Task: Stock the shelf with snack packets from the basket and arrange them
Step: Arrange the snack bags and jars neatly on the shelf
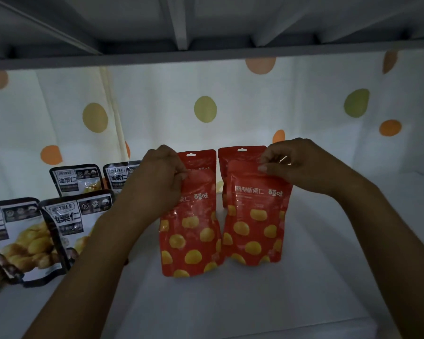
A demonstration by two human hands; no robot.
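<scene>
Head view shows dark packets (59,223) standing in rows at the left of the shelf (328,265). Beside them the left hand (160,177) pinches the top of the left red packet (191,231). The right red packet (255,216) is pinched likewise by the right hand (294,162), probably to set both upright, side by side.

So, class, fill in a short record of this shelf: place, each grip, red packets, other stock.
place: white shelf, spotted cloth behind
left grip: pinches top of left red packet
right grip: pinches top of right red packet
red pair: upright, side by side; back packets behind them
other stock: black packets at left, two rows
</scene>
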